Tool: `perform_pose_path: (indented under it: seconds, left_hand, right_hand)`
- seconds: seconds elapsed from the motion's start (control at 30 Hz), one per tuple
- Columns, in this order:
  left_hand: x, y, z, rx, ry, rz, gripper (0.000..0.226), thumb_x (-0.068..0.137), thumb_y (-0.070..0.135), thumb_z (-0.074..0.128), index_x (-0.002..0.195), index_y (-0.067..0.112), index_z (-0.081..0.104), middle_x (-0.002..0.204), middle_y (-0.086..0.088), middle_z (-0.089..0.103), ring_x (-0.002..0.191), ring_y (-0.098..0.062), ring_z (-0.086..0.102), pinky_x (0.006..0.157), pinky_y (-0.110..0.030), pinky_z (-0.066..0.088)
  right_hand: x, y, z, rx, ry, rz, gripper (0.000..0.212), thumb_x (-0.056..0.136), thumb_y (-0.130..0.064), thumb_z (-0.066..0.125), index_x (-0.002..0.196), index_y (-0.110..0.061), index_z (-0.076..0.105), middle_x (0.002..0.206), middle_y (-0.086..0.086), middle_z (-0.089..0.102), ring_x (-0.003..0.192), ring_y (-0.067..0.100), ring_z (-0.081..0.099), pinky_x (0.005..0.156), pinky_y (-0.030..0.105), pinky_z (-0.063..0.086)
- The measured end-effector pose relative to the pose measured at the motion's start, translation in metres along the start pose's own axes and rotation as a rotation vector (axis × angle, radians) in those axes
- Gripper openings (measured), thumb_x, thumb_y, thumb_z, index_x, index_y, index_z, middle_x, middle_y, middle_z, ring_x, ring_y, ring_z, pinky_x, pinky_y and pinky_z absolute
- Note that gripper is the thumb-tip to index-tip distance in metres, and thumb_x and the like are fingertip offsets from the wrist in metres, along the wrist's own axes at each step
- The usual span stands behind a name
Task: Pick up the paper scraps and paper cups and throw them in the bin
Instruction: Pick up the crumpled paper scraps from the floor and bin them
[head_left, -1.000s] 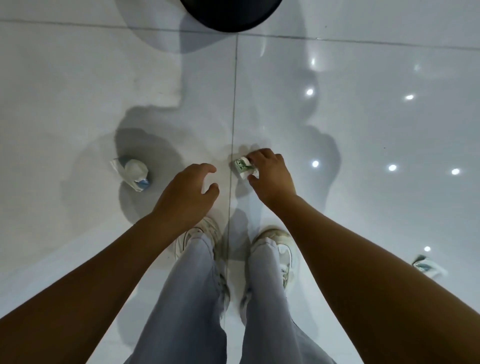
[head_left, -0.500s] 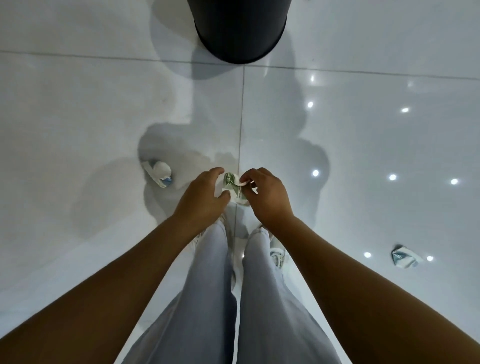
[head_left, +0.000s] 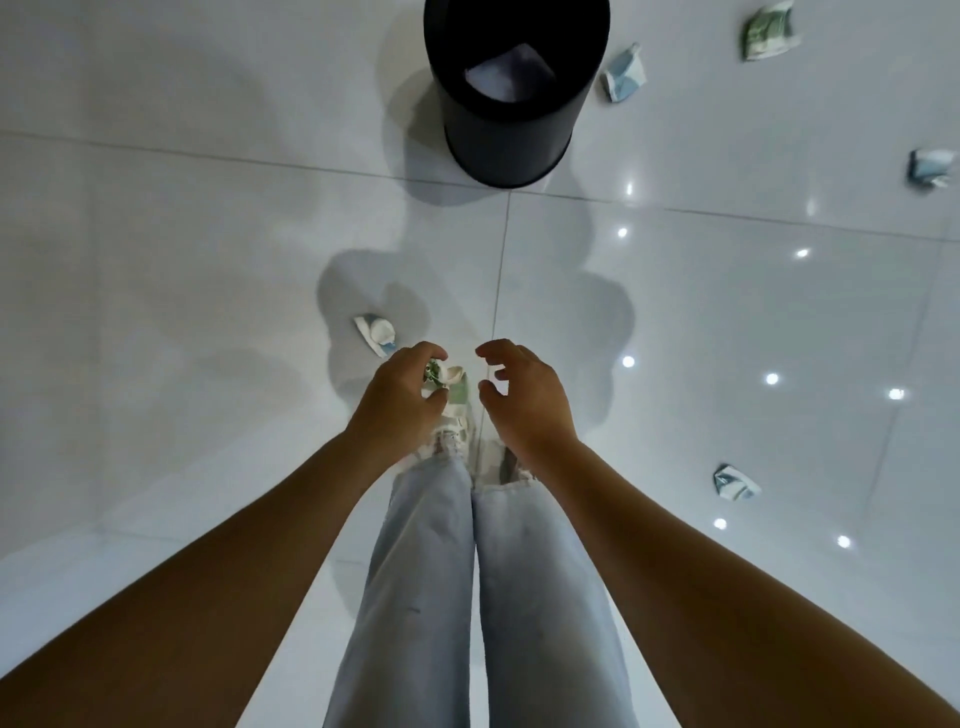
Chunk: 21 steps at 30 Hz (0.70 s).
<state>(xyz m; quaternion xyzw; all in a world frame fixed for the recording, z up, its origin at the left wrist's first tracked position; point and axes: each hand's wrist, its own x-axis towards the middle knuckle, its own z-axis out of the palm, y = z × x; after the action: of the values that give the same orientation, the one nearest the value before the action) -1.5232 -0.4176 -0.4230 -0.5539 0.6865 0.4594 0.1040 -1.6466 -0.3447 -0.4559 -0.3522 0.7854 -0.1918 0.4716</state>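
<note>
My left hand (head_left: 402, 395) grips a crushed green-and-white paper cup (head_left: 448, 382) above my shoes. My right hand (head_left: 522, 395) hovers just to its right, fingers loosely curled, holding nothing. A black round bin (head_left: 511, 104) stands ahead at the top centre, with a white scrap inside. A crushed blue-and-white cup (head_left: 376, 332) lies on the floor just beyond my left hand. More crushed cups lie to the right: one near the bin (head_left: 623, 75), a green one (head_left: 769, 34) at the top right, one at the right edge (head_left: 932, 169), and one lower right (head_left: 735, 483).
The floor is glossy white tile (head_left: 182, 260) with grout lines and reflected ceiling lights on the right. My legs in light jeans (head_left: 467, 597) and white shoes stand directly below my hands.
The green cup passed from my right hand to my left hand. My right hand let go and opened. The view rose, bringing the bin and further cups into sight.
</note>
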Motion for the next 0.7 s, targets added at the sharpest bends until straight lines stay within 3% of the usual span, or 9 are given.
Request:
perform_pose_path:
  seconds: [0.13, 0.33, 0.53, 0.7]
  left_hand:
    - [-0.034, 0.014, -0.048, 0.064, 0.032, -0.044, 0.036, 0.087, 0.007, 0.062, 0.122, 0.008, 0.054, 0.124, -0.013, 0.057, 0.110, -0.027, 0.056, 0.085, -0.020, 0.040]
    - [-0.061, 0.021, -0.108, 0.130, 0.051, -0.084, 0.036, 0.087, 0.007, 0.061, 0.123, 0.008, 0.053, 0.120, -0.015, 0.057, 0.109, -0.030, 0.055, 0.091, -0.031, 0.043]
    - [-0.046, -0.003, -0.151, 0.144, 0.031, -0.104, 0.035, 0.088, 0.006, 0.060, 0.122, 0.009, 0.053, 0.123, -0.014, 0.056, 0.113, -0.029, 0.053, 0.099, -0.034, 0.043]
    - [-0.013, -0.042, -0.203, 0.223, -0.076, -0.066, 0.037, 0.088, 0.005, 0.058, 0.124, 0.011, 0.052, 0.124, -0.014, 0.055, 0.113, -0.030, 0.053, 0.097, -0.034, 0.044]
  right_hand:
    - [-0.028, -0.039, -0.029, -0.069, -0.061, 0.021, 0.038, 0.091, -0.015, 0.058, 0.127, -0.026, 0.055, 0.127, -0.003, 0.059, 0.110, 0.015, 0.059, 0.089, 0.028, 0.049]
    - [-0.051, -0.090, -0.044, -0.149, -0.093, 0.019, 0.039, 0.089, -0.018, 0.057, 0.127, -0.024, 0.054, 0.121, 0.001, 0.059, 0.104, 0.019, 0.058, 0.081, 0.028, 0.046]
    - [-0.034, -0.126, -0.011, -0.176, -0.091, 0.060, 0.041, 0.090, -0.019, 0.056, 0.130, -0.023, 0.050, 0.127, 0.002, 0.055, 0.115, 0.021, 0.053, 0.086, 0.030, 0.045]
    - [-0.007, -0.163, 0.036, -0.135, -0.027, 0.164, 0.042, 0.089, -0.017, 0.058, 0.130, -0.020, 0.051, 0.129, 0.004, 0.054, 0.111, 0.024, 0.055, 0.081, 0.031, 0.044]
